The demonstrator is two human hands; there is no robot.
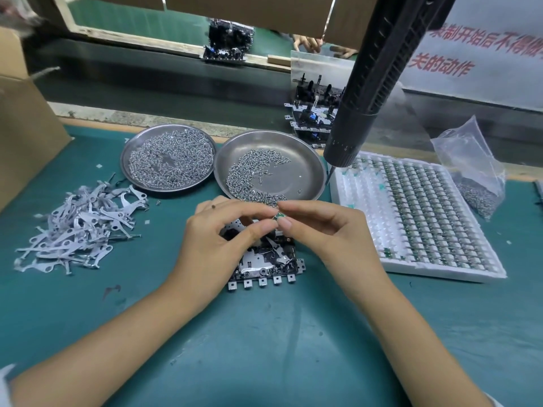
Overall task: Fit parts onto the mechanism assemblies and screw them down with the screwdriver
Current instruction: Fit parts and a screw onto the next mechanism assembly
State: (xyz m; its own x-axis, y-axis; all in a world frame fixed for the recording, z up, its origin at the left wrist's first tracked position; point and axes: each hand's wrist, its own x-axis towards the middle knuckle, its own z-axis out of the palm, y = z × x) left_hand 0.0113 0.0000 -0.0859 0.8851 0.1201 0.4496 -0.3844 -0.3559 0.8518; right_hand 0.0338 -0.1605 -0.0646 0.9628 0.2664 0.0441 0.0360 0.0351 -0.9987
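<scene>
Step in hand, as judged: seating small green part onto black-and-silver metal mechanism assembly lying flat on teal bench mat, centre, just below the 2 steel dishes. Left hand & right hand both pinching the green part betw thumb + index tips, directly above assy's far edge; contact w/ assy not clear. Other fingers loosely curled.

To do well: line part up over its seat before pressing, keep it level, hold assy from sliding, then take 1 screw from nearer round steel dish of screws. Black electric screwdriver hangs above-right, untouched, bit tip pointing down near dish rim.

Orientation: green part too small/hidden to tell its long axis or facing. Assy long axis roughly left–right, row of square silver tabs facing the person.

Around: 2nd steel dish of screws left, pile of grey stamped levers far left, white tray of small parts right.
</scene>
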